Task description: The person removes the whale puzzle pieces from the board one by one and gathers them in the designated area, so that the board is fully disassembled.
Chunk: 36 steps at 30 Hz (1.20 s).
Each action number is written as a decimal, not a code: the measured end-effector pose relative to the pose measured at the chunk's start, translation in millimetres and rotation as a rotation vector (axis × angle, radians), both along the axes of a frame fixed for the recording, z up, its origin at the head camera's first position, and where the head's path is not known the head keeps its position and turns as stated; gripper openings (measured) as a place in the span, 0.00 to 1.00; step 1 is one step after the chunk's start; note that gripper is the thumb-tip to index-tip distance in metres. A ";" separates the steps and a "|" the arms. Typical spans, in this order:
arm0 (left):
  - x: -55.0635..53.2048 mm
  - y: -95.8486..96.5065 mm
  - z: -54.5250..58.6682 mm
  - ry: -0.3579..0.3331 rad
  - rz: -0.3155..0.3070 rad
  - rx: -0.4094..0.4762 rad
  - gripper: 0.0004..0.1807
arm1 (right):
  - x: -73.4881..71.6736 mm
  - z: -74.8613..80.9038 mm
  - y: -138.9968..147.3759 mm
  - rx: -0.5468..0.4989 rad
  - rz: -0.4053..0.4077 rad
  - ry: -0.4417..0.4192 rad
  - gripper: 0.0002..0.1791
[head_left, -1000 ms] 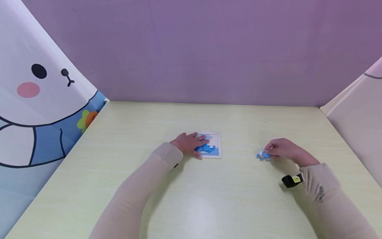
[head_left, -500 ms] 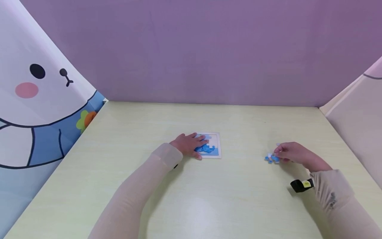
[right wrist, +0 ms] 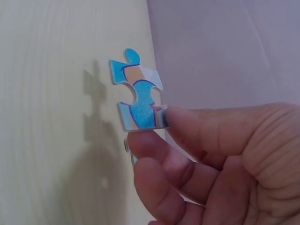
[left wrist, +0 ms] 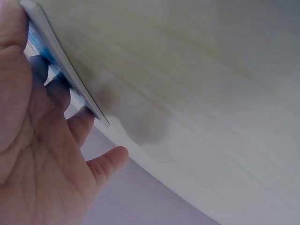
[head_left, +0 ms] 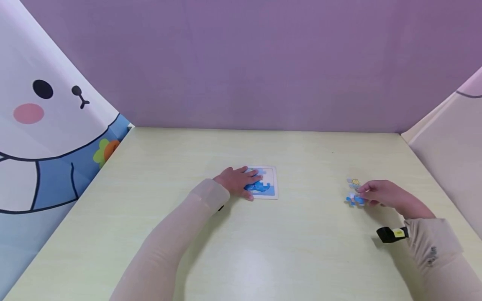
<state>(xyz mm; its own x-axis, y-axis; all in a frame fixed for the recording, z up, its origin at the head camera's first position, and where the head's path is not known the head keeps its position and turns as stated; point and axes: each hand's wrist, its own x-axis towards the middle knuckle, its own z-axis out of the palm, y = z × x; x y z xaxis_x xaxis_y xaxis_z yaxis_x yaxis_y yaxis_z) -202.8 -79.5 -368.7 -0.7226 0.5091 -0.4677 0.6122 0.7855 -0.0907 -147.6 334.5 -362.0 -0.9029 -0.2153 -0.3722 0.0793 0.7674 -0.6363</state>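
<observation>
In the head view my left hand (head_left: pixel 236 182) rests with spread fingers on a framed jigsaw puzzle (head_left: pixel 275 184). The puzzle shows a blue picture beside a bare white patch, and the hand covers its left part. From the left wrist, the frame (left wrist: pixel 70 70) appears edge-on against the fingers. Over to the right, my right hand (head_left: pixel 384 195) pinches a blue puzzle piece (right wrist: pixel 143 110) with orange and white patches between thumb and fingers, close over the table. Just beyond those fingertips lies a puzzle piece with a yellow sun (head_left: pixel 354 182).
A pale wooden table (head_left: pixel 241 242) lies under both hands. Behind it stands a purple wall (head_left: pixel 241 67). A cloth with a cartoon figure (head_left: pixel 45 138) borders the left side, and a pale cloth (head_left: pixel 448 138) the right. A black wrist strap (head_left: pixel 391 234) hangs by the right sleeve.
My right hand has moved to the right with the blue piece, and the sun piece has come into sight beyond it. The left hand stays on the puzzle.
</observation>
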 end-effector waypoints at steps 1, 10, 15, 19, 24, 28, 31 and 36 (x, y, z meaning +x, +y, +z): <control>0.0 0.0 0.1 0.001 -0.001 -0.003 0.44 | 0.4 0.1 1.3 -0.001 0.003 0.001 0.17; 1.5 1.6 2.5 0.000 -0.014 0.006 0.43 | 4.6 -0.6 15.0 -0.001 -0.041 -0.036 0.19; 1.7 1.5 1.9 0.001 -0.013 -0.001 0.43 | 4.4 -2.1 18.1 0.002 -0.032 -0.043 0.18; 0.7 2.2 2.3 0.003 -0.014 0.002 0.43 | 3.3 -3.0 19.7 0.008 -0.032 -0.049 0.18; -0.5 2.7 2.2 0.006 -0.017 -0.005 0.44 | 2.4 -5.5 19.2 0.004 -0.037 -0.053 0.18; -1.7 1.9 0.9 0.006 -0.017 -0.017 0.44 | 1.6 -7.6 19.0 -0.009 -0.025 -0.040 0.17; -2.8 0.8 0.1 0.017 -0.024 -0.021 0.44 | 0.7 -8.5 19.5 -0.012 -0.018 -0.033 0.16; -3.4 0.3 0.6 0.021 -0.025 -0.018 0.44 | -1.2 -9.8 18.2 -0.006 -0.004 -0.024 0.15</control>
<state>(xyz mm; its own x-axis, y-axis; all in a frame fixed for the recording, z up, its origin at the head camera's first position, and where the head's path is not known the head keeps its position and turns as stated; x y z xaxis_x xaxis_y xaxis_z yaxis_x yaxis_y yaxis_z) -206.2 -79.1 -368.1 -0.7195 0.5191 -0.4615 0.6296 0.7680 -0.1178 -148.8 352.8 -371.8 -0.8947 -0.2135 -0.3922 0.0978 0.7633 -0.6386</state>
